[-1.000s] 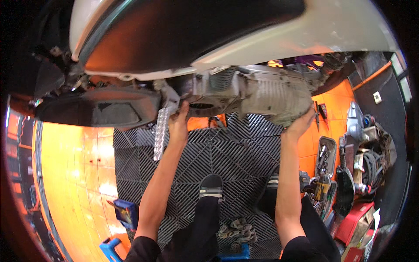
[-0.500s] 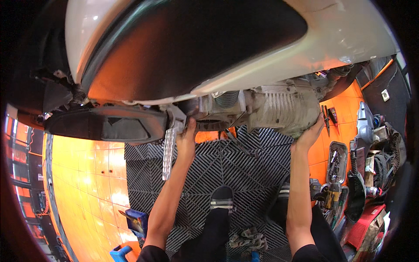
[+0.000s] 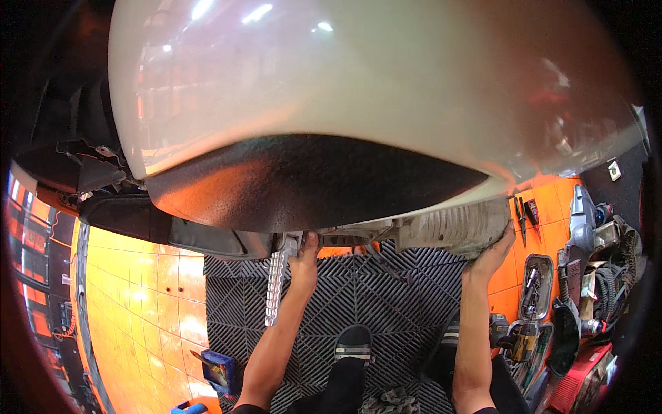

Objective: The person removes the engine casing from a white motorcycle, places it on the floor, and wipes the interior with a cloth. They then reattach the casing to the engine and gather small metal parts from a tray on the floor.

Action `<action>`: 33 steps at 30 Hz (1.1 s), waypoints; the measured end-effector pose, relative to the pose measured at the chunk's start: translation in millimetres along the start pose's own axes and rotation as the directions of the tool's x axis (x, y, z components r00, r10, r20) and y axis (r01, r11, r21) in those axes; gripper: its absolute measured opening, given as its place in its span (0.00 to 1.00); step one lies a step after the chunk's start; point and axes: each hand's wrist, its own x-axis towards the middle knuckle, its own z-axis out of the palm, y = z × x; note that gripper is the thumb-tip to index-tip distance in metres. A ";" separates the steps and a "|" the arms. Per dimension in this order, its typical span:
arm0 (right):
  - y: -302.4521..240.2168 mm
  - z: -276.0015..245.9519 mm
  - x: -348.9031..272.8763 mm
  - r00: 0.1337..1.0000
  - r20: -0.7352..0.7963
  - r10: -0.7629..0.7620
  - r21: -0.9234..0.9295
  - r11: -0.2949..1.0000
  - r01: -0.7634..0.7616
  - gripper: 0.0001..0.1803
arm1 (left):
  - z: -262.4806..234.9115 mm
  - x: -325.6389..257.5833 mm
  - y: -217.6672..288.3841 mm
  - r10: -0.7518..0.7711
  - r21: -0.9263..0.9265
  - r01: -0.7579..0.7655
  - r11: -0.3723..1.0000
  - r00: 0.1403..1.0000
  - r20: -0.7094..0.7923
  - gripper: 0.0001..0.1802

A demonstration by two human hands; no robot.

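Below the light-coloured scooter body panel (image 3: 358,83) with its black inset (image 3: 310,186), a ribbed grey engine casing (image 3: 448,228) shows along its lower part. The panel hides the upper part of the engine. My right hand (image 3: 491,254) cups the casing's right end from beneath, fingers curled up its side. At the engine's left end, my left hand (image 3: 305,254) grips close behind a silver ribbed footpeg (image 3: 277,283) that points down. Its fingertips are partly hidden. A black plastic cover (image 3: 214,236) lies left of the footpeg.
Dark ribbed mats (image 3: 400,297) lie under my feet, on orange flooring. On the right are pliers (image 3: 520,219), a metal tray of tools (image 3: 534,286), a yellow-black power tool (image 3: 527,345), a red box (image 3: 579,376) and loose parts. A blue box (image 3: 219,371) stands at lower left.
The view has shifted, so the body panel now covers more of the engine, and engine and hands sit lower in the picture. Both hands keep their places on the engine.
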 end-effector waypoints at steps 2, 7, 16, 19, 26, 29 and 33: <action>-1.4 -0.3 -0.6 1.000 -0.015 0.002 0.001 1.000 -0.002 0.32 | 6.1 -2.9 7.9 -0.057 -0.008 0.057 0.998 0.998 0.004 0.36; -9.1 5.2 -6.3 0.999 -0.029 0.028 0.012 1.000 -0.028 0.32 | 6.0 -8.0 19.2 -0.068 0.033 0.070 0.997 0.997 -0.044 0.35; -10.7 0.4 -5.7 0.960 -0.004 -0.281 -0.269 0.925 0.270 0.31 | 9.3 -0.8 16.0 -0.028 0.108 0.028 0.994 1.000 -0.006 0.42; -21.7 6.5 -51.5 0.656 0.263 -0.708 -0.543 0.454 0.707 0.25 | 3.2 -1.1 22.2 -0.126 0.152 0.131 0.980 0.991 -0.043 0.43; 9.0 75.1 -160.5 -0.651 0.609 -0.453 0.733 0.007 0.681 0.08 | 12.9 0.6 6.5 -0.091 0.086 0.094 0.992 0.995 -0.038 0.38; 10.7 137.1 -121.6 -0.731 0.539 -0.418 0.763 -0.126 0.634 0.07 | 11.9 -9.8 12.9 0.050 0.216 -0.046 0.975 0.999 -0.010 0.28; -6.3 153.7 -129.3 -0.659 0.640 -0.396 0.644 -0.193 0.741 0.05 | -12.3 6.2 -6.9 0.076 0.842 -0.299 0.449 0.952 0.297 0.26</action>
